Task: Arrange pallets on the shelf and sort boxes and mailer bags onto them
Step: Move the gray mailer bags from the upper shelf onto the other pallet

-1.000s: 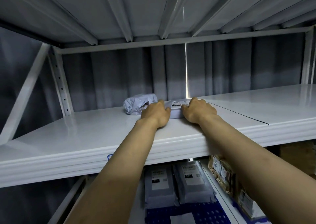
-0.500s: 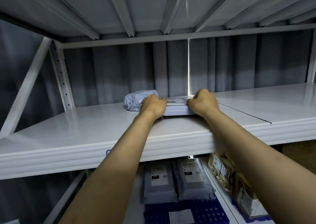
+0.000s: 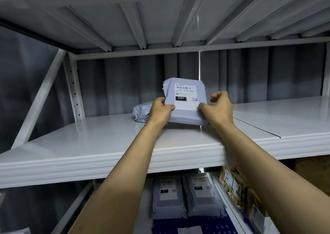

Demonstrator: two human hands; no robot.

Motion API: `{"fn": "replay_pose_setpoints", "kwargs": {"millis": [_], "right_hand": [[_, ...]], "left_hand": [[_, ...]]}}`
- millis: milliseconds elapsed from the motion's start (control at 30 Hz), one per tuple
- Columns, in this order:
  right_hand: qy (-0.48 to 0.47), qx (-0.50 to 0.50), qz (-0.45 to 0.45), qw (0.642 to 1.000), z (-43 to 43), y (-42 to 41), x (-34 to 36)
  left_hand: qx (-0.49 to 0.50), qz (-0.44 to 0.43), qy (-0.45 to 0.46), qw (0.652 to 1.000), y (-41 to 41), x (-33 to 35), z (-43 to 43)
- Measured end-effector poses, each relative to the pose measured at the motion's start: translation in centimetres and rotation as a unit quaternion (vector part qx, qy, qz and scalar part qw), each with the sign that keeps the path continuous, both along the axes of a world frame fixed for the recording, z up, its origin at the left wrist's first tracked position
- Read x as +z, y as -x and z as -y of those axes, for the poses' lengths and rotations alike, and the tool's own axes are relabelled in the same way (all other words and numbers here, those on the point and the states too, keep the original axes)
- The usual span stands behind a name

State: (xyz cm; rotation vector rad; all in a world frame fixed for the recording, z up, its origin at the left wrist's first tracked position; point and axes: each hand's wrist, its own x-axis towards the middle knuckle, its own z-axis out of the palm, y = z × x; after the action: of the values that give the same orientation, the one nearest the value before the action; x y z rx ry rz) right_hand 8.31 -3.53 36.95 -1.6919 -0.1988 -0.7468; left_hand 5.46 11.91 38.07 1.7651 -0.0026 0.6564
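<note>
Mailer bag held over shelf, left hand partly hiding crumpled bag.

Grey pleated curtain, thin bright slit

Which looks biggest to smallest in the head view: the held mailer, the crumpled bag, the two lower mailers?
1. Held mailer.
2. Left lower mailer and right lower mailer: alike, so unranked.
3. Crumpled bag, partly hidden by the left hand.
</note>
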Motion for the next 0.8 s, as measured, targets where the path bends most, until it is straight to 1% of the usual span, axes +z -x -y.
{"fn": "replay_pose_setpoints", "kwargs": {"millis": [167,300,400,500,633,700,800], "right_hand": [[-0.104,0.062,-0.018,0.992,-0.2,0.9,0.1],[-0.121,0.021,0.008,0.992,-0.2,2.1,-0.1],[-0.143,-0.008,0.039,0.989,-0.3,4.2,-0.7],[-0.172,-0.009,0.074,0.982,-0.4,7.1,-1.7],[-0.238,-0.011,0.098,0.966,0.0,11.2,-3.3],[-0.275,-0.014,0.106,0.955,0.2,13.0,-4.6],[-0.324,-0.012,0.106,0.94,0.5,15.1,-7.5]], "left_hand": [[0.022,0.079,0.047,0.995,1.4,0.0,-0.8],[0.021,0.126,0.07,0.989,3.3,-0.4,-1.1],[0.015,0.141,0.063,0.988,5.0,-0.5,-1.1],[0.015,0.168,0.062,0.984,6.9,-1.0,-0.9],[0.032,0.232,0.067,0.97,10.0,-2.5,0.3],[0.039,0.256,0.101,0.961,11.6,-3.6,1.3],[0.053,0.274,0.182,0.943,13.5,-5.8,2.4]]}}
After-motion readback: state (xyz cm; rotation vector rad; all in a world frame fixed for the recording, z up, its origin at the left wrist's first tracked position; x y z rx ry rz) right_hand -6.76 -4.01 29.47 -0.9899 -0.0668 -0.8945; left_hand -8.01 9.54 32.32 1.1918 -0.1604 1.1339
